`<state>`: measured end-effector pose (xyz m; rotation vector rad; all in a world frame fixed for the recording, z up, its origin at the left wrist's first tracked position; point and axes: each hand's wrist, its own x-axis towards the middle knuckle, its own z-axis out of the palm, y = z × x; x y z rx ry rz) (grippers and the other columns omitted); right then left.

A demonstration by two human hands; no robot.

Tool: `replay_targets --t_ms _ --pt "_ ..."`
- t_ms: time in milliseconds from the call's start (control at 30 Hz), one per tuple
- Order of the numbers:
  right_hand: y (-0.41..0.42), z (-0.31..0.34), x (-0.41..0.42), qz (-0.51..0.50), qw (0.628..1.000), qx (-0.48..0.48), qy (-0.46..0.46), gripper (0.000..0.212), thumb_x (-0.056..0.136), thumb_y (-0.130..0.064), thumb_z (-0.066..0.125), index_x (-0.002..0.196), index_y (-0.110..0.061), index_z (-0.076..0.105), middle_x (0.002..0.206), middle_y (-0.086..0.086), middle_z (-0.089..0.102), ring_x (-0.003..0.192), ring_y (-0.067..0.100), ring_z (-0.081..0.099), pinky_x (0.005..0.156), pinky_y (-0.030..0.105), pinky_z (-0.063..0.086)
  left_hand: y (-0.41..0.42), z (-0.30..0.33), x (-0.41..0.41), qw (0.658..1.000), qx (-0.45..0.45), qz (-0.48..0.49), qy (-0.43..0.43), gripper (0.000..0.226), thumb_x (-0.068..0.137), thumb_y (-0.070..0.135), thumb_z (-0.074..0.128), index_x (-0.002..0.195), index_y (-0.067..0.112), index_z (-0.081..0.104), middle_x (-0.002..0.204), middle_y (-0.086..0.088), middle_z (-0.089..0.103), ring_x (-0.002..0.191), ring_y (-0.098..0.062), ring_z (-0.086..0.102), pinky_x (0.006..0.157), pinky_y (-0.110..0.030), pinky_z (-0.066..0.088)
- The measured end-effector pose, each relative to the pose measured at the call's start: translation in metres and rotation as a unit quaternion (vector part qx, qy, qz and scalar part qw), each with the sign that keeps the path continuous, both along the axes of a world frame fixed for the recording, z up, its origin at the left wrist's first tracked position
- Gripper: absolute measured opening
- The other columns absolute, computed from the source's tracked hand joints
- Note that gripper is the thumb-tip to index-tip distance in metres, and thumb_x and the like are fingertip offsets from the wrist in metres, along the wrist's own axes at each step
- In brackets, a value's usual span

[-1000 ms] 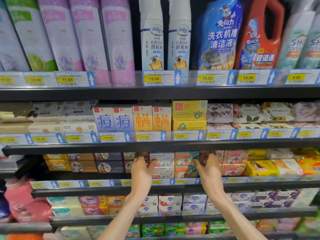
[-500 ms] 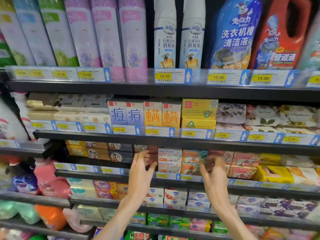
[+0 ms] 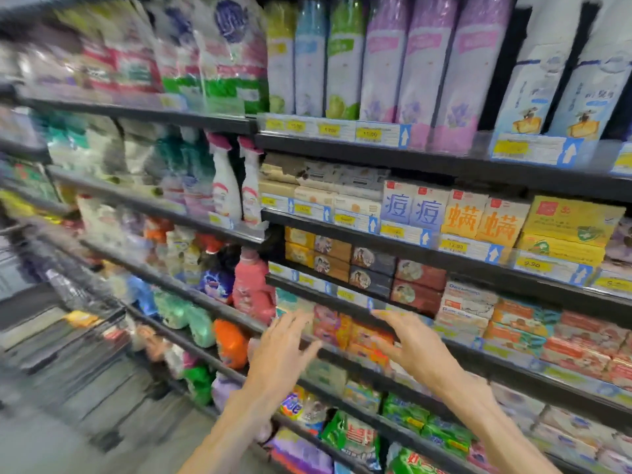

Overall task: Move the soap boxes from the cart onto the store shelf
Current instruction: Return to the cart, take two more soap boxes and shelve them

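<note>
Nearest us, our left hand (image 3: 278, 357) and right hand (image 3: 415, 350) hang in front of the store shelf (image 3: 345, 304), fingers spread and holding nothing. Just beyond the fingertips, dark and red soap boxes (image 3: 396, 275) sit stacked on that shelf, with orange and white ones to their right. Left of the shelf stands a pink bottle (image 3: 253, 285). Far left of it, a blurred wire cart (image 3: 78, 295) shows; we cannot tell its contents.

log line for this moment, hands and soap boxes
left hand: open, holding nothing | right hand: open, holding nothing | soap boxes: stacked on shelf | view: blurred
</note>
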<state>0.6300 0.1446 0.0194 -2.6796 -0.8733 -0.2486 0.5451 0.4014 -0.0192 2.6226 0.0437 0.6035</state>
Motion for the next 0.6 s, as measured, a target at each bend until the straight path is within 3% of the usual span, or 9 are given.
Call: replay_targets --t_ms 167,300,400,500,600 --pt "0.145 -0.009 -0.035 0.14 0.99 -0.001 0.026 0.084 0.082 -0.084 0.025 0.134 -0.026 0.056 0.128 -0.007 0.062 0.116 0.016 0.061 0.095 0.035 0.051 0.118 -0.009 -0.086 0.997 0.016 0.071 0.004 0.059 0.086 0.061 0.048 0.135 0.027 0.056 0.133 0.008 0.058 0.123 -0.018 0.056 0.102 -0.039 0.047" --pt "0.275 -0.013 -0.08 0.241 0.969 -0.01 0.051 0.076 0.082 -0.075 0.039 0.139 -0.026 0.053 0.132 -0.006 0.061 0.12 0.016 0.059 0.1 0.03 0.046 0.219 -0.011 -0.168 0.989 0.023 0.143 0.017 0.062 0.087 0.064 0.046 0.135 0.026 0.056 0.13 0.007 0.059 0.121 -0.018 0.056 0.1 -0.036 0.048" --pt "0.369 -0.01 -0.117 0.297 0.952 -0.014 0.067 0.066 0.086 -0.072 0.045 0.14 -0.034 0.048 0.132 -0.015 0.057 0.119 0.008 0.055 0.1 0.029 0.045 0.289 -0.009 -0.232 0.979 0.02 0.2 0.026 0.059 0.09 0.066 0.044 0.136 0.03 0.053 0.134 0.011 0.056 0.123 -0.015 0.053 0.099 -0.034 0.046" --pt "0.454 -0.004 -0.148 0.351 0.934 -0.022 0.06 0.055 0.091 -0.052 0.061 0.141 -0.031 0.048 0.135 -0.012 0.056 0.124 0.008 0.052 0.101 0.016 0.035 0.352 -0.008 -0.286 0.965 0.01 0.258 0.039 0.058 0.093 0.065 0.045 0.14 0.03 0.049 0.14 0.011 0.051 0.128 -0.014 0.049 0.102 -0.033 0.043" --pt "0.537 -0.006 -0.168 0.399 0.915 -0.023 0.056 0.054 0.091 -0.052 0.062 0.14 -0.032 0.049 0.134 -0.013 0.058 0.123 0.007 0.054 0.096 0.013 0.034 0.409 -0.008 -0.326 0.948 0.008 0.315 0.042 0.063 0.093 0.064 0.043 0.144 0.028 0.046 0.143 0.01 0.05 0.132 -0.013 0.046 0.106 -0.033 0.041"
